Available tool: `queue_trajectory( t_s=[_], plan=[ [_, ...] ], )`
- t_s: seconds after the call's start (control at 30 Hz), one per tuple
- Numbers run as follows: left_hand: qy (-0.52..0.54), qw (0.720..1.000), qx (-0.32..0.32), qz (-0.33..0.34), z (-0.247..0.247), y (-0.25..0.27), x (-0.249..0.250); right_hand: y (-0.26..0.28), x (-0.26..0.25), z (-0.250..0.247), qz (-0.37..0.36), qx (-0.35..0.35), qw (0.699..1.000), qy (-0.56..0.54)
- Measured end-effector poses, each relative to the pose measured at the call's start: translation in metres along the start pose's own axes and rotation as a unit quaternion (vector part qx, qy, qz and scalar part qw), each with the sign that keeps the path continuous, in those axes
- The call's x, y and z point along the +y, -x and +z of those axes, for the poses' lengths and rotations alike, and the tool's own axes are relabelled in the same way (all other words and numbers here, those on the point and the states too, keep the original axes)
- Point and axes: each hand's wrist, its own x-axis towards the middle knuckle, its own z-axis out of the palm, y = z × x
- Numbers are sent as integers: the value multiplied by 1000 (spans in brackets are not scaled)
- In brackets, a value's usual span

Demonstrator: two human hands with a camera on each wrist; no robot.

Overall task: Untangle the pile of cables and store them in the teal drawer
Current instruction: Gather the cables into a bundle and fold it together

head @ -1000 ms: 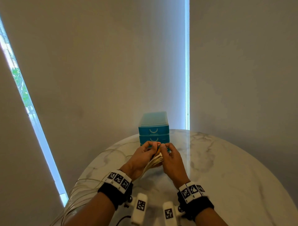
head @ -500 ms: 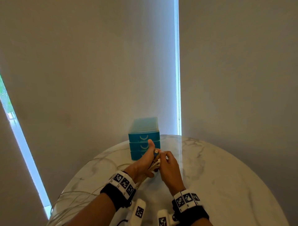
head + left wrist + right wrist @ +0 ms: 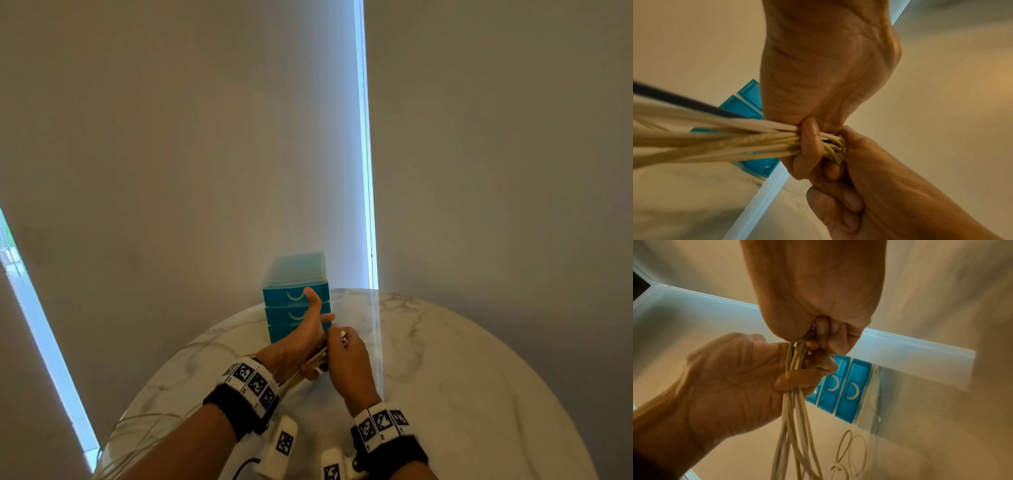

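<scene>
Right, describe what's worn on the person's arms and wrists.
Bare forearms, no sleeves. Each wrist carries a black band topped by a white strip of square black-and-white markers. Below each hangs a white camera pod bearing one such marker; a thin black cable trails from the left one.

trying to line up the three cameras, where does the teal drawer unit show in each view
Head: teal drawer unit at centre, on the table's far edge, just behind the left hand.
Left wrist: centre-left, tilted, partly behind the cream cables and the left hand.
Right wrist: right of centre, turned sideways, its white curved handles showing.
Shared landmark: the cable bundle that both hands grip, right hand.
</scene>
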Motion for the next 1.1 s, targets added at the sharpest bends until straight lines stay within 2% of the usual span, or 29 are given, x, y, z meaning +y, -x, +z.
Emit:
queue_trajectory(
  t_s=[0.07,0.13,0.2,0.27,0.37,0.43,0.5,0.57,0.63,0.7,0.73,0.77,0.83,0.87,0.93,1.03,1.1],
  plan=[
    [-72,997,-1,10,-4,8,3,0,-1,2,-16,23,1000,9],
    [-181,983,-13,21,-16,18,2,0,-4,0,-24,57,998,22],
    [-283,958,-50,-2,-32,30,-7,3,-11,-4,-18,85,996,37],
    [-328,940,-85,-42,-49,38,-20,7,-17,-6,-15,100,994,40],
    [-304,949,-61,-56,-68,43,-26,9,-22,-2,-26,116,992,32],
    [-319,947,-15,1,-73,39,-23,3,-15,-1,-10,104,994,15],
    [-381,920,49,72,-78,32,-23,-4,-6,-4,53,45,998,8],
    [-428,892,89,118,-82,27,-28,-10,-2,-12,85,-7,995,52],
    [-436,885,100,127,-82,29,-33,-12,-9,-27,48,21,985,167],
    [-440,882,96,136,-80,32,-34,-6,-31,-39,-73,90,972,202],
    [-440,882,86,142,-77,33,-34,1,-46,-37,-136,81,969,191],
    [-435,884,79,149,-75,33,-33,8,-57,-29,-172,35,967,185],
    [-414,893,81,154,-71,31,-30,18,-61,-4,-162,-90,954,234],
    [-405,897,79,157,-70,29,-29,20,-56,7,-144,-129,944,266],
    [-403,897,64,169,-70,26,-28,16,-45,21,-142,-129,939,286],
    [-385,901,61,191,-75,32,-24,8,-34,34,-127,-77,947,286],
    [-370,906,57,195,-78,35,-19,11,-36,41,-131,-72,930,337]
  ],
)
